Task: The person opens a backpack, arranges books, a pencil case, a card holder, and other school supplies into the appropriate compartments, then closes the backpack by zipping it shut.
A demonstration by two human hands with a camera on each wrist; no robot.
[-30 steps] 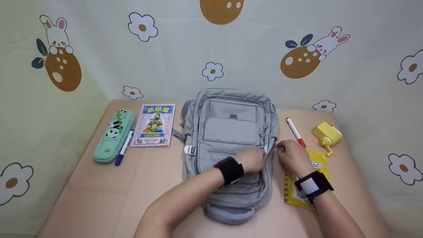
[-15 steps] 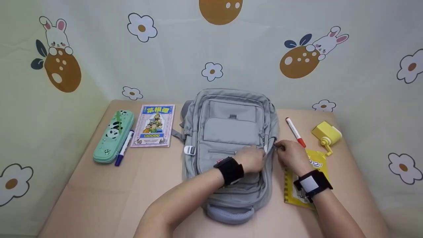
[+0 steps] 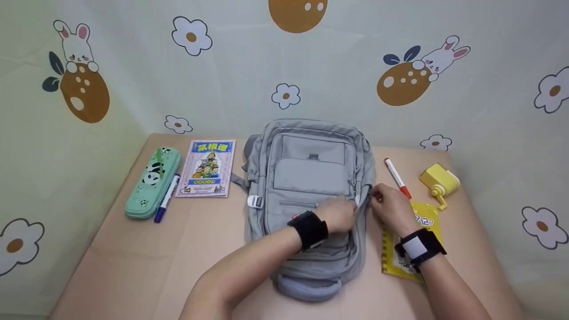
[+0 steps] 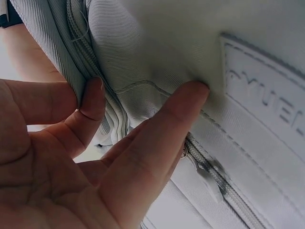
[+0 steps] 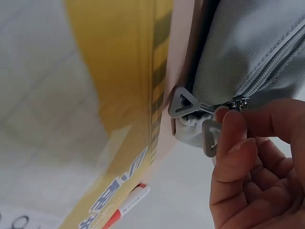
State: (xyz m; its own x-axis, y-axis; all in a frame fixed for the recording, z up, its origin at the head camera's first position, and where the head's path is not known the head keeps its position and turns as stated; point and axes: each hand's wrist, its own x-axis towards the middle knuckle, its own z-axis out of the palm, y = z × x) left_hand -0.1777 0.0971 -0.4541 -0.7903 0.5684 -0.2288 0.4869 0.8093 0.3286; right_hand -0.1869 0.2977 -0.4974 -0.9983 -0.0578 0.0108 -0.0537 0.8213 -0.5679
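Note:
A grey backpack (image 3: 311, 175) lies flat on the table, its padded handle toward me. My left hand (image 3: 340, 213) rests over its right side. In the left wrist view, its fingers (image 4: 90, 98) grip a fold of the backpack fabric, while one finger lies extended on the cloth near a stitched label (image 4: 269, 93). At the right edge, my right hand (image 3: 393, 206) pinches a zipper pull, largely hidden by the fingertips. Two light-grey pull ends, one a triangular loop (image 5: 183, 102), dangle by the fingers in the right wrist view, where the zipper track (image 5: 274, 59) runs away.
A yellow notebook (image 3: 402, 262) lies under my right wrist. Beyond it are a red-capped marker (image 3: 396, 175) and a yellow hand-crank sharpener (image 3: 440, 180). On the left lie a green panda pencil case (image 3: 153, 182), a purple-capped marker (image 3: 168, 198) and a booklet (image 3: 206, 169).
My right hand has shifted slightly away from me along the backpack's right edge. My left hand and the other things stay where they were.

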